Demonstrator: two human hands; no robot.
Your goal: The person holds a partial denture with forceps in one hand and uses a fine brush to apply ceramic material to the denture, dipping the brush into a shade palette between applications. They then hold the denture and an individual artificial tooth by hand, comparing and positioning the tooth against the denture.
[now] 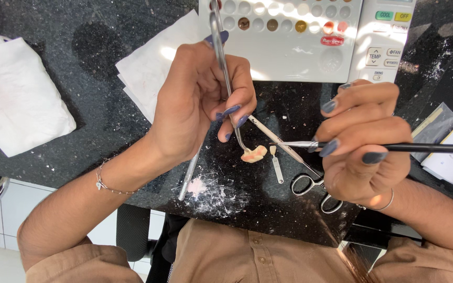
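— What's she got in each hand?

— The left hand (pixel 205 99) is closed round a pair of long, thin steel forceps (pixel 225 78), and their curved tip pinches a small pinkish-cream dental piece shaped like a short row of teeth (pixel 254 153). The right hand (pixel 365 141) grips a fine black-handled brush with a silver ferrule (pixel 342 146) between thumb and fingers, its point aimed at that piece and just short of it.

— So the piece isn't resting on anything?

— I can't quite tell; it hangs at the forceps tip just above the black speckled stone counter (pixel 79 105), between the two hands, below the left fingers.

— What could spoil it?

— To my eye, the hold is slight. Press too hard with the brush and the piece could twist or drop onto the counter, into the white powder smear (pixel 211 191) below it.

— And around them?

— A slim metal spatula (pixel 276 167) and steel scissors (pixel 310 186) lie under the right hand, another thin metal tool (pixel 190 175) under the left. Beyond are a white palette tray with round wells (pixel 284 36), a white remote control (pixel 384 36), and folded white tissues (pixel 17 94) far left.
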